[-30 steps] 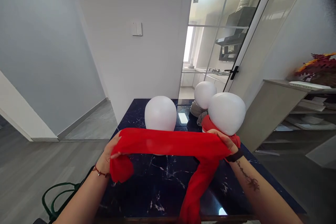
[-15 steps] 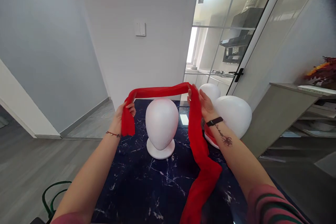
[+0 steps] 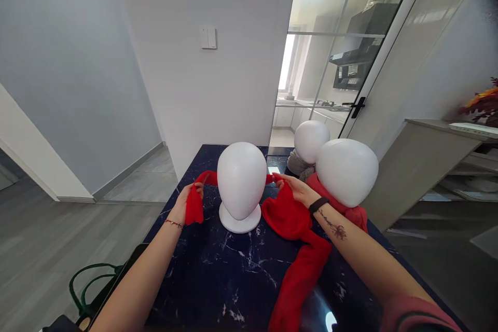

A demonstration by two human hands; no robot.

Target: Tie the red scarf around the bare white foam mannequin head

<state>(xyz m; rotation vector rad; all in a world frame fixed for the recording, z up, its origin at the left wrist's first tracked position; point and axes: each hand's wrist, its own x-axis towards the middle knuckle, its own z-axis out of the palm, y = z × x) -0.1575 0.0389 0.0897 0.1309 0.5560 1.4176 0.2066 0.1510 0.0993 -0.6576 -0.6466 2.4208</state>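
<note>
A white foam mannequin head (image 3: pixel 241 181) stands upright on its round base on the dark marbled table. Behind its neck passes a red scarf (image 3: pixel 298 275), partly hidden by the head. My left hand (image 3: pixel 190 198) is closed on the scarf's short end, to the left of the head, and a piece hangs below the fingers. On the other side my right hand (image 3: pixel 293 189) grips the scarf near the head's right side. From there the long part bunches and trails over the table toward me.
At the right back stand two more white mannequin heads, one (image 3: pixel 347 171) with a dull red scarf (image 3: pixel 356 212) around its neck, the other (image 3: pixel 311 141) with grey fabric (image 3: pixel 299 165) below it. A dark bag (image 3: pixel 97 298) with green handles sits at the left. Behind is a glass door (image 3: pixel 327 52).
Both hands have lowered, bringing the scarf from above the head's top down behind it to neck level. The long part now bunches on the table beside my right hand.
</note>
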